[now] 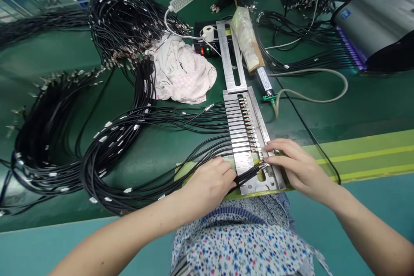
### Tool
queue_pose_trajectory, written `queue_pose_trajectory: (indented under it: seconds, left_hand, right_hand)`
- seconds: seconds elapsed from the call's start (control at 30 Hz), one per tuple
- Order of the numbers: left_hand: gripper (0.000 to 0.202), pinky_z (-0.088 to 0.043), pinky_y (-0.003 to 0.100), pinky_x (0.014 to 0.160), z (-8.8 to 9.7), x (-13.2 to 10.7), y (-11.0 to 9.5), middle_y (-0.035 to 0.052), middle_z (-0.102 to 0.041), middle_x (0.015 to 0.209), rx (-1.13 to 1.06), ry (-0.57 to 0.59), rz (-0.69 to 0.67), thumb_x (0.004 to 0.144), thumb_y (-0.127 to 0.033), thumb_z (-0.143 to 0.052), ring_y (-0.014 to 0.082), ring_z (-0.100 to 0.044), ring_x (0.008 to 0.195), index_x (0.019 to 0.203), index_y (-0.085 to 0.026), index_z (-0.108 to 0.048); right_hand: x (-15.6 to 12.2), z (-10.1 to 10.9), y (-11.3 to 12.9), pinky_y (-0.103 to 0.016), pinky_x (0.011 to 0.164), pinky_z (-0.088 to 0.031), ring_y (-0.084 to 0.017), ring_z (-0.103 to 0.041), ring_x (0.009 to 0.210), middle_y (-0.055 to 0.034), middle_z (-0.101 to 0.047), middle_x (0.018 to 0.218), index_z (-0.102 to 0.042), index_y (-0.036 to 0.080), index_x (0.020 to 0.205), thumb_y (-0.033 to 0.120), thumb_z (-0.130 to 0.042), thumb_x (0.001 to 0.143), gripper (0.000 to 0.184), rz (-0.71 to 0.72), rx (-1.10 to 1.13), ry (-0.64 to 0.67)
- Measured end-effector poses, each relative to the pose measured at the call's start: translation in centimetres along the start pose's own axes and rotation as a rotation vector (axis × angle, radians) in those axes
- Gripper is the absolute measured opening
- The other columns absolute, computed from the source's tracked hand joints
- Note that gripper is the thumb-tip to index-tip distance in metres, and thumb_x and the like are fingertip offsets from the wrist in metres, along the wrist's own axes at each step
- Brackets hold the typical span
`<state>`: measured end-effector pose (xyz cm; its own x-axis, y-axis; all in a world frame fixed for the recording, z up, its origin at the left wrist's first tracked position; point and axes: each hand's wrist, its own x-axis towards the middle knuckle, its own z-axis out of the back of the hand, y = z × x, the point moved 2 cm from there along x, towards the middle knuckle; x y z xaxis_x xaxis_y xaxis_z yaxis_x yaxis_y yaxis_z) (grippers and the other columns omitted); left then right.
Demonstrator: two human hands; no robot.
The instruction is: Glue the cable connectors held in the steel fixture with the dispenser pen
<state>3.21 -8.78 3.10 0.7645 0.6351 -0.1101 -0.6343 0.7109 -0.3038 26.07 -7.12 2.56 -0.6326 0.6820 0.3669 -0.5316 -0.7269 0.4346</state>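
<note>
A slotted metal fixture (pixel 239 161) lies lengthwise in front of me, with a row of black cables (pixel 207 127) laid across it and their small metal connectors (pixel 247 123) lined up along its middle. My left hand (pixel 211 179) is closed around several black cables beside the fixture's near left edge. Their connector ends (pixel 262 164) stick out to the right over the fixture. There my right hand (pixel 289 164) touches them with its fingertips, thumb and fingers close together at the fixture's right edge. Exactly what those fingertips pinch is too small to make out.
Big coils of black cable (pixel 110 155) cover the left of the green table (pixel 174 138). Behind the fixture are a crumpled cloth (pixel 183 71), a lamp (pixel 181 1) and a control box (pixel 210 47). A syringe dispenser (pixel 265 84) with a hose lies to the right, near a grey machine with purple light (pixel 375 26).
</note>
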Motion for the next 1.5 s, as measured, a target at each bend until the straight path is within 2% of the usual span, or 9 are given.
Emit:
queue_pose_trajectory:
  seconds: [0.13, 0.2, 0.33, 0.47, 0.7, 0.9, 1.17, 1.37, 1.5]
  left_hand:
    - [0.010, -0.043, 0.026, 0.063, 1.1, 0.7, 0.7, 0.0019, -0.059, 0.082, -0.091, 0.103, 0.137, 0.090, -0.017, -0.044, 0.0150, -0.055, 0.072, 0.085, -0.016, -0.052]
    - [0.014, -0.043, 0.025, 0.060, 1.6, 0.9, 1.1, 0.0021, -0.059, 0.080, -0.023, 0.125, 0.182, 0.091, -0.015, -0.039, 0.0147, -0.056, 0.068, 0.085, -0.017, -0.052]
    - [0.018, -0.041, 0.024, 0.054, 2.3, 0.9, 1.4, 0.0019, -0.055, 0.072, 0.127, 0.144, 0.172, 0.087, -0.008, -0.039, 0.0147, -0.055, 0.062, 0.079, -0.017, -0.053]
    - [0.020, -0.040, 0.024, 0.052, 2.5, 0.7, 1.5, 0.0010, -0.053, 0.070, 0.168, 0.083, 0.160, 0.085, -0.007, -0.040, 0.0148, -0.052, 0.062, 0.074, -0.018, -0.052]
    - [0.020, -0.038, 0.025, 0.053, 1.5, 0.7, 1.1, 0.0016, -0.049, 0.070, 0.274, -0.131, 0.087, 0.078, 0.000, -0.042, 0.0166, -0.047, 0.065, 0.072, -0.019, -0.047]
    - [0.022, -0.035, 0.028, 0.050, 1.3, 1.0, 0.5, 0.0018, -0.046, 0.066, 0.380, -0.213, 0.080, 0.078, 0.000, -0.041, 0.0181, -0.043, 0.061, 0.070, -0.020, -0.044]
    - [0.021, -0.034, 0.028, 0.051, 1.6, 1.4, 0.1, 0.0013, -0.043, 0.065, 0.392, -0.199, -0.043, 0.086, -0.007, -0.040, 0.0174, -0.040, 0.061, 0.069, -0.019, -0.042]
    - [0.021, -0.035, 0.029, 0.057, 1.2, 1.1, 1.1, 0.0022, -0.044, 0.071, 0.331, -0.171, -0.101, 0.091, -0.011, -0.035, 0.0175, -0.041, 0.066, 0.075, -0.018, -0.046]
    - [0.019, -0.036, 0.029, 0.059, 0.7, 0.8, 2.1, 0.0030, -0.048, 0.077, 0.275, -0.179, -0.144, 0.094, -0.016, -0.036, 0.0170, -0.043, 0.071, 0.102, -0.015, -0.053]
  right_hand:
    - [-0.3, 0.0, 0.6, -0.044, 0.083, -0.047, -0.023, -0.052, 0.103, -0.0100, -0.059, 0.101, -0.055, 0.020, 0.089, -0.001, -0.037, 0.080, 0.029, -0.016, 0.022, -0.032]
    - [-0.5, -0.2, 0.5, -0.045, 0.084, -0.047, -0.023, -0.052, 0.104, -0.0103, -0.059, 0.103, -0.055, 0.020, 0.091, -0.001, -0.037, 0.080, 0.029, -0.024, 0.028, -0.044]
    - [-0.6, -0.4, 0.1, -0.044, 0.082, -0.047, -0.023, -0.052, 0.103, -0.0113, -0.058, 0.106, -0.056, 0.020, 0.094, -0.001, -0.037, 0.080, 0.031, -0.042, 0.031, -0.058]
    - [-0.2, -0.2, 0.1, -0.042, 0.081, -0.047, -0.022, -0.053, 0.101, -0.0113, -0.058, 0.105, -0.056, 0.020, 0.093, 0.000, -0.038, 0.081, 0.029, -0.054, 0.038, -0.053]
    - [0.3, 0.1, -0.2, -0.038, 0.079, -0.048, -0.021, -0.054, 0.100, -0.0116, -0.057, 0.105, -0.057, 0.019, 0.093, 0.000, -0.040, 0.081, 0.028, -0.050, 0.043, -0.051]
    - [0.2, 0.4, -0.3, -0.037, 0.079, -0.048, -0.021, -0.054, 0.100, -0.0116, -0.057, 0.106, -0.057, 0.019, 0.093, 0.001, -0.041, 0.082, 0.026, -0.049, 0.036, -0.028]
    - [0.9, 0.2, -0.5, -0.040, 0.082, -0.047, -0.022, -0.052, 0.102, -0.0116, -0.058, 0.106, -0.058, 0.019, 0.098, 0.001, -0.038, 0.082, 0.032, -0.032, 0.021, -0.018]
    - [2.6, -1.2, -0.2, -0.047, 0.085, -0.040, -0.028, -0.045, 0.112, -0.0125, -0.058, 0.114, -0.061, 0.019, 0.106, 0.001, -0.040, 0.080, 0.038, 0.092, -0.176, 0.176]
    - [3.0, -1.2, -0.1, -0.045, 0.084, -0.038, -0.027, -0.047, 0.110, -0.0103, -0.062, 0.107, -0.063, 0.020, 0.103, 0.003, -0.041, 0.081, 0.036, 0.097, -0.191, 0.198]
